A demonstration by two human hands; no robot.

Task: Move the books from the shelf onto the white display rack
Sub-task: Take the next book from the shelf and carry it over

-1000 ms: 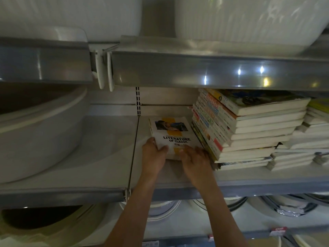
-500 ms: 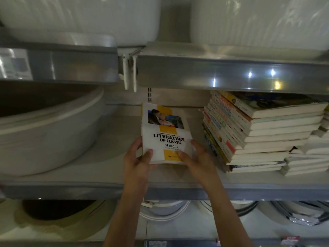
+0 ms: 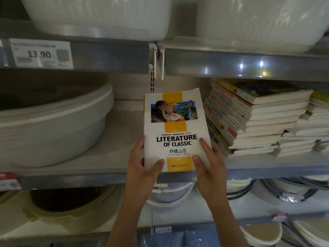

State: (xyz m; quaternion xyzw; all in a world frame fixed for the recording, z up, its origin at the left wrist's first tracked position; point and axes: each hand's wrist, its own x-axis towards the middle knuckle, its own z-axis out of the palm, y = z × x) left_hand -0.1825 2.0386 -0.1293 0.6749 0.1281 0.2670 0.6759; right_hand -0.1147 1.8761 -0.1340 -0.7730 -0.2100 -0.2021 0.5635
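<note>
1. Shelf (image 3: 74, 168): a grey metal store shelf. Its front edge runs across the view below the books, with a second shelf above.
2. Basins (image 3: 53, 122): large white plastic basins sit nested on the left part of the shelf. More white tubs stand on the upper shelf.
3. Book stack (image 3: 258, 118): a leaning pile of paperbacks sits at the right end of the shelf, spines facing left, with a second, lower pile (image 3: 309, 132) against it further right. These are yet to be moved.
4. Book (image 3: 175, 131): a white and yellow paperback titled "Literature of Classic" is held upright, cover toward the camera, over the shelf's front edge and just left of the leaning stack. It is clear of the shelf surface.
5. Left hand (image 3: 142, 173): grasps the book's lower left corner, thumb on the cover.
6. Right hand (image 3: 210, 168): grasps the lower right corner, thumb on the cover, fingers behind.
7. Price tag (image 3: 41, 54): fixed to the upper shelf's front edge at left, reading 13.90.
8. White display rack: not in view.
9. Risk: both holds are at the bottom edge only, so the soft cover could flex or slip on a quick turn. The leaning stack looks unstable, and an elbow or the book's corner brushing it could bring it down.
</note>
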